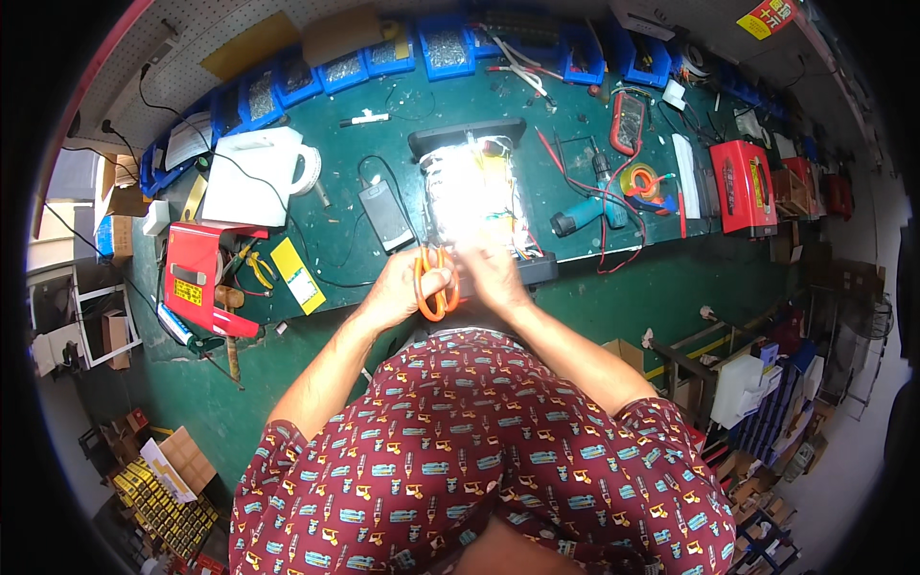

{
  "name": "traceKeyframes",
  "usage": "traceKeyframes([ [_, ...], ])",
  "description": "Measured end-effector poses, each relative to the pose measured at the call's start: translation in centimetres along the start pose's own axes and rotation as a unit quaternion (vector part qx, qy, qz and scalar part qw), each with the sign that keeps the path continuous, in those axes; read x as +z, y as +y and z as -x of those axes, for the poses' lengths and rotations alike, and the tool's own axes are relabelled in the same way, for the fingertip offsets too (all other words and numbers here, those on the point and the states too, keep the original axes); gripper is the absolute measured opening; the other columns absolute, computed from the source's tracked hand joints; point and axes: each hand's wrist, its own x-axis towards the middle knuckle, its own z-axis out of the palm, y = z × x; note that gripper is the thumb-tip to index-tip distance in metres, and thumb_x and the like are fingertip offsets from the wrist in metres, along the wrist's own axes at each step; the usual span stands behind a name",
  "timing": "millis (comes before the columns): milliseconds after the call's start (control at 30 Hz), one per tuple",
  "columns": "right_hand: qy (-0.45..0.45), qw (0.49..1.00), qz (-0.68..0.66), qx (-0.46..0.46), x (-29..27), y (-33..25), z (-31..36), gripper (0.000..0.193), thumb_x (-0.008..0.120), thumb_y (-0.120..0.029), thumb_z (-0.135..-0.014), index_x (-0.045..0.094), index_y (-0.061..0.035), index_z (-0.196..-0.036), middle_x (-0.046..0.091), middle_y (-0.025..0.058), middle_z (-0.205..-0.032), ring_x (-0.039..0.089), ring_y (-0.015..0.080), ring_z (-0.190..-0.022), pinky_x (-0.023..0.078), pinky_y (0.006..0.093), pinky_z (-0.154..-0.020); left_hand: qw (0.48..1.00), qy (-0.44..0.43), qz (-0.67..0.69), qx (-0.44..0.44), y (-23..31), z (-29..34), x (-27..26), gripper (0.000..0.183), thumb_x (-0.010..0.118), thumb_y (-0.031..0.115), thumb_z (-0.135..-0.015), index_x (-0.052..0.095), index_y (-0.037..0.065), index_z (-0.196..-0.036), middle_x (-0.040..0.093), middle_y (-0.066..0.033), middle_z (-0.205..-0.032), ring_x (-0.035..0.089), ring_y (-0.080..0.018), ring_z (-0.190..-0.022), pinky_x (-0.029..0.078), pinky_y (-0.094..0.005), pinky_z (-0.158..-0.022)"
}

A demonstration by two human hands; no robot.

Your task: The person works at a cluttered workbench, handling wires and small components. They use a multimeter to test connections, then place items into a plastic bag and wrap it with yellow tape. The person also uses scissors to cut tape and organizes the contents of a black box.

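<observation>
In front of me stands an open device (516, 206) with a dark frame and wires inside; strong glare washes out its middle. My left hand (395, 289) is closed around orange-handled scissors (439, 305), the handle loops toward me and the blades hidden. Close beside it, my right hand (494, 278) is at the near edge of the device. Its fingertips are lost in glare and blur, so whether they grip anything cannot be told. A black power adapter (385, 217) lies left of the device with its cord.
Blue parts bins (447, 50) line the back of the green bench (369, 144). On the right lie a teal cordless drill (580, 217), a red multimeter (628, 123), tape (636, 180) and a red box (740, 188). Left are a red metal cover (196, 280), pliers (259, 268) and a hammer (230, 321).
</observation>
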Motion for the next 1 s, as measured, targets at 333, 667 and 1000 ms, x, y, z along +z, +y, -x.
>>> traceKeyframes([
  [333,0.075,0.939,-0.211,0.259,-5.6,0.4,-4.5,0.041,0.049,-0.02,-0.097,0.047,0.0086,-0.126,0.058,0.0215,-0.121,0.069,0.0295,-0.096,0.058,0.0347,-0.067,0.838,0.042,-0.526,0.139,-3.5,-4.9,-4.0,0.029,0.074,0.018,-0.08,0.057,0.004,-0.099,0.067,-0.0154,-0.078,0.066,-0.0357,-0.076,0.046,-0.0418,-0.062],
  [667,0.012,0.917,-0.242,0.318,-8.2,0.7,-6.0,0.072,0.037,-0.071,-0.094,0.048,-0.0038,-0.115,0.061,0.0129,-0.098,0.061,0.0192,-0.073,0.047,0.0286,-0.056,0.657,-0.014,-0.744,0.118,-3.7,-8.0,-4.9,0.047,0.074,0.03,-0.081,0.057,0.002,-0.114,0.068,-0.0137,-0.103,0.066,-0.0256,-0.098,0.04,-0.0422,-0.081],
  [1000,-0.005,0.926,-0.212,0.312,-8.4,0.6,-6.2,0.085,0.037,-0.074,-0.092,0.042,0.0032,-0.128,0.059,0.0176,-0.108,0.05,0.0147,-0.067,0.043,0.0279,-0.056,0.527,-0.033,-0.834,0.161,-0.1,-9.4,-4.5,0.041,0.067,0.038,-0.084,0.062,0.005,-0.107,0.07,-0.011,-0.094,0.068,-0.0236,-0.092,0.041,-0.041,-0.088],
])
